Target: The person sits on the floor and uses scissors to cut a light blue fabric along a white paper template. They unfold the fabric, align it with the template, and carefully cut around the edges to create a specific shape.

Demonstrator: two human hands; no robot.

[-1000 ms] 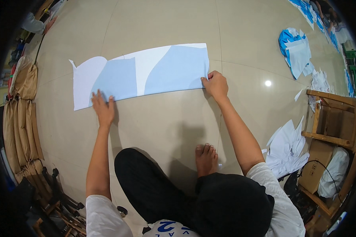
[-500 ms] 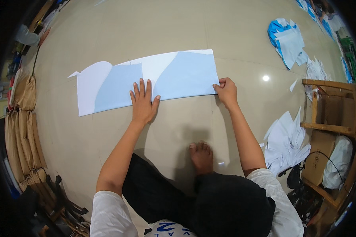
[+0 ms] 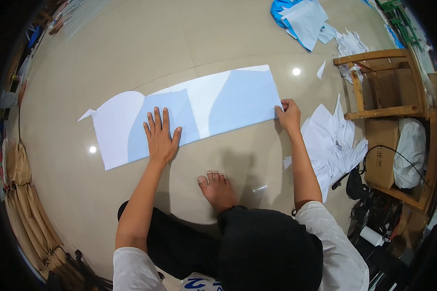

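Head view: the cloth (image 3: 194,114) lies flat on the floor (image 3: 131,48), its left tip jutting out. The left hand (image 3: 161,138) is spread over its blue part, covering some of it. It looks light, limp, apt to slide or crease; the near right corner seems a good hold. There the right hand (image 3: 290,116) pinches the edge, grip partly hidden; layers can't be counted.

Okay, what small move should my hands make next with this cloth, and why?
I'd probably slide your left hand to the cloth's far left corner and straighten the flap there. It juts out past the edge, while the rest looks mostly flat and your right hand is at the right edge.
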